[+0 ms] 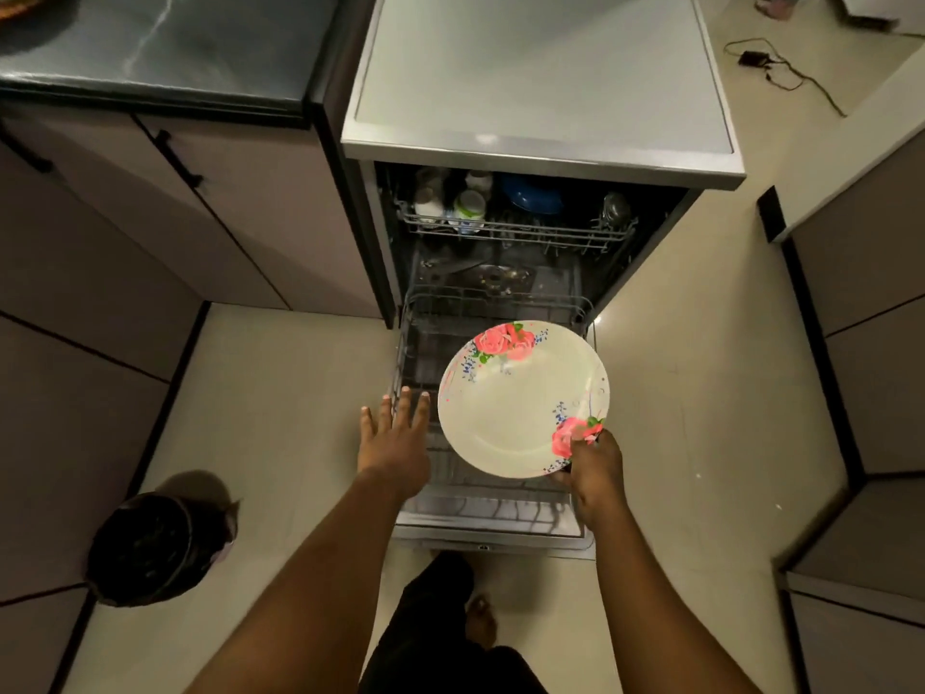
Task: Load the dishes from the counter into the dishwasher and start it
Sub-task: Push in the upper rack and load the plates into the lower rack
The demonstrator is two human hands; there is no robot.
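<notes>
One round glossy floral plate (515, 403) | right hand (595, 468) fingers pinch its rim | left hand (395, 443) fingers spread

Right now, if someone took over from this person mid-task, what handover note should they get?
Right hand grips the floral plate by its near rim, over the pulled-out lower rack.
Left hand is open, fingers spread, at the rack's left edge.
Done: dishwasher door is down; upper rack holds cups and a blue dish.
Left: slot the plate into the lower rack, load any remaining counter dishes, push the rack in, close the door, start the cycle.
</notes>
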